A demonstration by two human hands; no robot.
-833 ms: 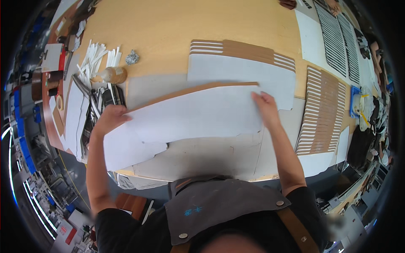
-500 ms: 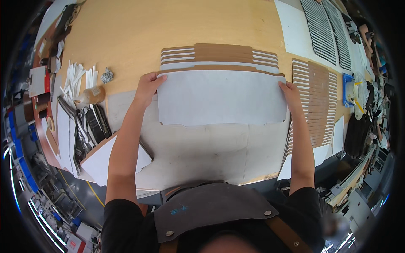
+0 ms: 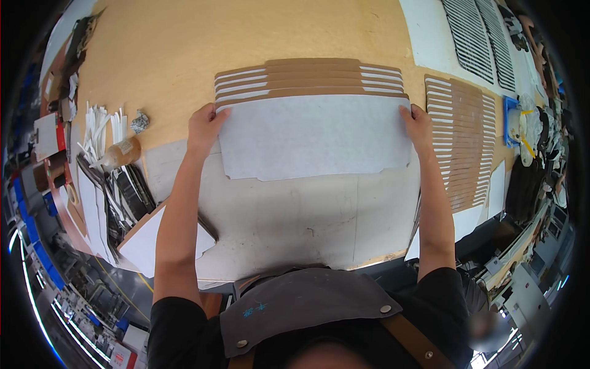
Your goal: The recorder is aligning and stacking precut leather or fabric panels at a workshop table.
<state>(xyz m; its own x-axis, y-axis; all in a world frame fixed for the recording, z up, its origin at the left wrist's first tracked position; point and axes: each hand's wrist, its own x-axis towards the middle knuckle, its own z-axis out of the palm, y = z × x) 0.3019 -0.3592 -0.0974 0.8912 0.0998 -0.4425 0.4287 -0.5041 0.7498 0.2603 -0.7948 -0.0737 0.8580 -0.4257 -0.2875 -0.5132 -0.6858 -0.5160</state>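
A white-faced panel [image 3: 313, 138] with a brown far edge and notched near corners spans the space between my hands. My left hand [image 3: 206, 128] grips its far left corner, thumb on the white face. At the far right corner my right hand [image 3: 419, 128] pinches it the same way. Just beyond lies a fanned stack of similar brown panels [image 3: 313, 69], their edges stepped, with white strips at both ends. The held panel overlaps the nearest of these. The fingers beneath the panel are hidden.
To the right lies a longer fanned row of brown panels [image 3: 470, 135]. Left are white strips [image 3: 97, 132], a bottle of amber liquid [image 3: 123, 152], a crumpled ball [image 3: 140, 120] and a white panel stack [image 3: 142, 246]. A blue tray [image 3: 509, 120] sits far right. The table's near edge curves before me.
Both hands have brought the panel slightly away from me and left. Its far edge now lines up closely with the fanned stack, with the white band between them narrower.
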